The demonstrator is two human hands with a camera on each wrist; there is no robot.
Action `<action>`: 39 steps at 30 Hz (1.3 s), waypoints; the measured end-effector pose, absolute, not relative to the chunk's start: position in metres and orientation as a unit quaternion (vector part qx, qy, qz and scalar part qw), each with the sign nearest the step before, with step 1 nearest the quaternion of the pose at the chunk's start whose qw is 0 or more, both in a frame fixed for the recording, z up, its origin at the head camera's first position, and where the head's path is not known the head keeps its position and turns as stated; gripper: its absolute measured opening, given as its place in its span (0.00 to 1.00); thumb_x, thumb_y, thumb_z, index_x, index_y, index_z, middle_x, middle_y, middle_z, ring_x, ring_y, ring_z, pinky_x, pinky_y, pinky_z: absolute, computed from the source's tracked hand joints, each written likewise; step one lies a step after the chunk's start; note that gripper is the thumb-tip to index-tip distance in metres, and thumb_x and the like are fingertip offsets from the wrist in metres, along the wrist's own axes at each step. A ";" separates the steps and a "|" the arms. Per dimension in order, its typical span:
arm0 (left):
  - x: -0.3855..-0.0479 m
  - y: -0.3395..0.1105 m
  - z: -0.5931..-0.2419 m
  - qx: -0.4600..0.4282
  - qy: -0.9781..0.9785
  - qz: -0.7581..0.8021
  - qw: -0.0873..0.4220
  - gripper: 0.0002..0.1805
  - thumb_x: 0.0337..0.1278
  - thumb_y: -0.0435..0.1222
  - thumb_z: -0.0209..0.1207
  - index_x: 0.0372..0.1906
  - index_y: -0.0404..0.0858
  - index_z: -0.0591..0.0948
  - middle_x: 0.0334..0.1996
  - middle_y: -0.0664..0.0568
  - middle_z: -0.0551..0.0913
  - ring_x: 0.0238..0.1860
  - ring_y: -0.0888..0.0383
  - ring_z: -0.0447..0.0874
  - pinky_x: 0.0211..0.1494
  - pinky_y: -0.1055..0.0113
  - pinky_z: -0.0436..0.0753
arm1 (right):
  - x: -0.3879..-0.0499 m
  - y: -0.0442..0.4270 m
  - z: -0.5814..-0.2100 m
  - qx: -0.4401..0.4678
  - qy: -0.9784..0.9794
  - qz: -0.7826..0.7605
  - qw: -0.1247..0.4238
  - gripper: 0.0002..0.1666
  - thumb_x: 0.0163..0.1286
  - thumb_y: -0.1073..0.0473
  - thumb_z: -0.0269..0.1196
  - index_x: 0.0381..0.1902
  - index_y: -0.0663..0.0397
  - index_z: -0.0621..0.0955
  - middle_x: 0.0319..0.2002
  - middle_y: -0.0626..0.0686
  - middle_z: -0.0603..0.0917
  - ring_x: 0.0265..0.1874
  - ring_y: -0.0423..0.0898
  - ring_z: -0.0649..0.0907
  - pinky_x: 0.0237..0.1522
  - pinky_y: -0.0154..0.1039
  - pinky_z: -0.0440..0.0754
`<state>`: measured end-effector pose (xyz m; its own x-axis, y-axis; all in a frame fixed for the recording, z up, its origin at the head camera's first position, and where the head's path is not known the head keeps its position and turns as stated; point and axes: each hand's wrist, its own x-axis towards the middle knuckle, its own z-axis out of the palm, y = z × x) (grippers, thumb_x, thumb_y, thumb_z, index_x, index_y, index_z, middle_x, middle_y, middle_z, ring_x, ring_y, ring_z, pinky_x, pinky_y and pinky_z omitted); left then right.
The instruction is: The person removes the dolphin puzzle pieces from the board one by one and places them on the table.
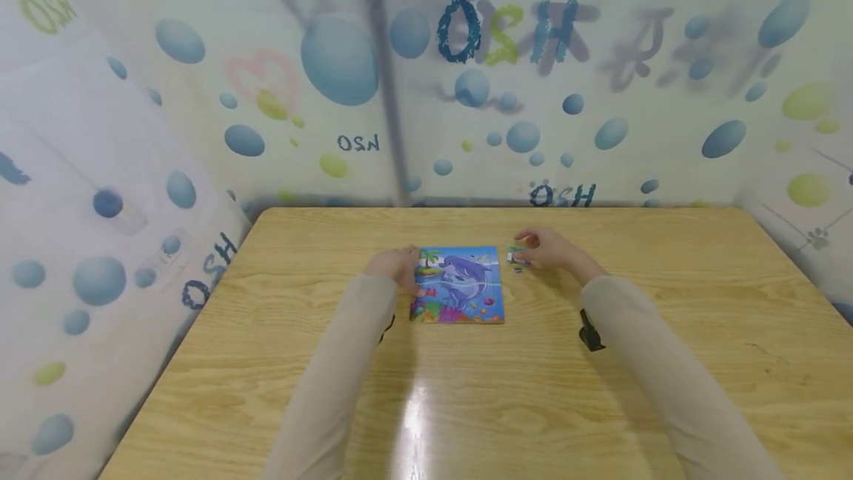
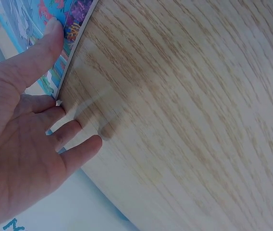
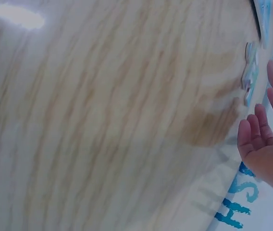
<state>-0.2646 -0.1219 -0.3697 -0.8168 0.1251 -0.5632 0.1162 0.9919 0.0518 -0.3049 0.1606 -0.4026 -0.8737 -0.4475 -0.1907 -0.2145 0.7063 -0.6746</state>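
Observation:
A square dolphin picture board (image 1: 466, 284) lies flat on the wooden table. My left hand (image 1: 397, 270) is at its left edge; in the left wrist view the thumb of that hand (image 2: 26, 115) rests on the picture, the other fingers beside and beyond the edge. Right of the board, small picture pieces (image 1: 517, 258) lie by my right hand (image 1: 543, 249). Seen from the right wrist, the pieces (image 3: 250, 72) lie on the table, with the right hand (image 3: 266, 134) just beside them, its fingers loosely bent and nothing visibly held.
The wooden table (image 1: 533, 391) reaches back to a wall covering (image 1: 413, 124) with blue and green dots and letters. More covering stands at the left and right sides. Light reflects off the table near the front.

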 end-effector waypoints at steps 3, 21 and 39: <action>-0.264 -0.122 -0.370 0.067 0.954 0.005 0.292 0.49 0.52 0.51 0.59 0.72 0.41 0.45 0.73 0.50 0.43 0.73 0.51 0.44 0.73 0.58 0.52 | -0.306 0.155 -0.398 -0.180 0.904 -0.350 0.170 0.27 0.67 0.58 0.55 0.59 0.68 0.67 0.58 0.72 0.67 0.58 0.66 0.67 0.60 0.58 0.66; -0.263 -0.122 -0.366 0.050 0.955 0.030 0.290 0.50 0.51 0.50 0.61 0.72 0.43 0.45 0.73 0.52 0.44 0.73 0.51 0.46 0.73 0.58 0.52 | -0.304 0.077 -0.395 -0.210 0.903 -0.329 0.178 0.28 0.61 0.55 0.62 0.55 0.66 0.73 0.55 0.65 0.75 0.56 0.59 0.73 0.60 0.49 0.71; -0.266 -0.126 -0.372 0.068 0.957 0.030 0.280 0.50 0.50 0.52 0.62 0.72 0.42 0.47 0.73 0.49 0.46 0.72 0.47 0.48 0.73 0.54 0.53 | -0.299 0.046 -0.392 -0.209 0.940 -0.185 0.196 0.24 0.54 0.53 0.69 0.44 0.60 0.76 0.52 0.60 0.72 0.57 0.56 0.68 0.62 0.50 0.65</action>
